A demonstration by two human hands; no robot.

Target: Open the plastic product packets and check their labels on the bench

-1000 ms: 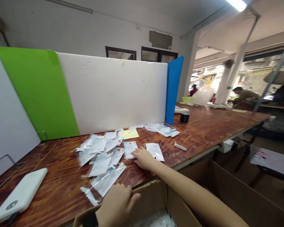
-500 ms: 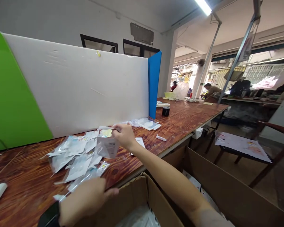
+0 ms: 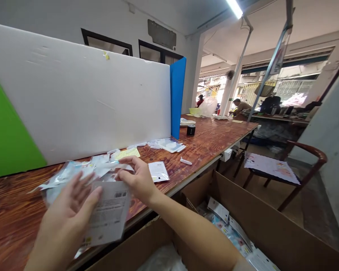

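Both hands hold one flat white packet (image 3: 109,212) with printed text and a barcode, lifted above the near edge of the wooden table (image 3: 209,141). My left hand (image 3: 69,214) supports its left side with the thumb on its face. My right hand (image 3: 137,178) pinches its top right corner. Behind the packet lies a heap of clear and white plastic packets (image 3: 73,171). One more white packet (image 3: 158,171) lies flat just right of my right hand.
A white foam board (image 3: 81,94) with green and blue panels backs the table. Open cardboard boxes (image 3: 243,214) holding packets stand below the table edge. A yellow sheet (image 3: 127,153), a packet stack (image 3: 169,145), a black cylinder (image 3: 190,130), a wooden chair (image 3: 285,169) and distant seated people are around.
My right hand picked a packet off the table and brought it toward me. My left hand left the box edge and rose to take the packet's other side. The view swung right.
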